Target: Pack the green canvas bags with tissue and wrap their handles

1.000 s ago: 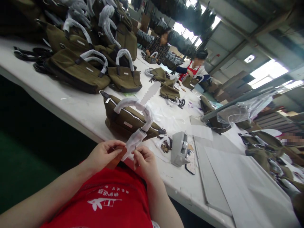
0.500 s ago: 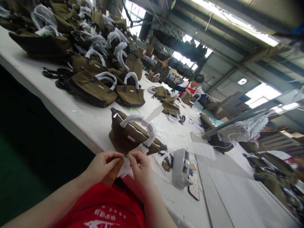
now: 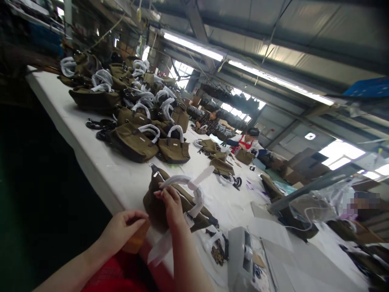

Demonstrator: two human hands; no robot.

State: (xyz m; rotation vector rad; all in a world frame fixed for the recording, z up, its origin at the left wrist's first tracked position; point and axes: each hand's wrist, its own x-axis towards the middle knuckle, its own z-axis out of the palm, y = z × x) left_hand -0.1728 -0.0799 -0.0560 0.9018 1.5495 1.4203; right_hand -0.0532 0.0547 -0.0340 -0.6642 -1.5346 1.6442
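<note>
My left hand (image 3: 123, 227) is closed, pinching a flat orange-brown piece (image 3: 135, 240) like a card or leather tag near the table's front edge. My right hand (image 3: 170, 202) reaches over the near side of an olive handbag (image 3: 156, 205), its fingers bent together by the base of a handle. Whatever those fingertips hold, if anything, is too small to make out. White wrapping covers the bag's handles (image 3: 199, 198), and a white toothed strip (image 3: 203, 176) sticks up from them. Below my right wrist hangs a thin whitish sheet (image 3: 159, 248), partly behind the forearm.
A grey tape dispenser (image 3: 240, 255) stands to the right, with a dark strap and chain (image 3: 218, 251) beside it. Olive bags (image 3: 133, 142) pile up at the left on the white table (image 3: 100, 174). Two people work farther back among more bags.
My hands have parted. The right moved up and forward from the left hand to the handbag; the left still holds the orange-brown piece. The camera view has tilted upward.
</note>
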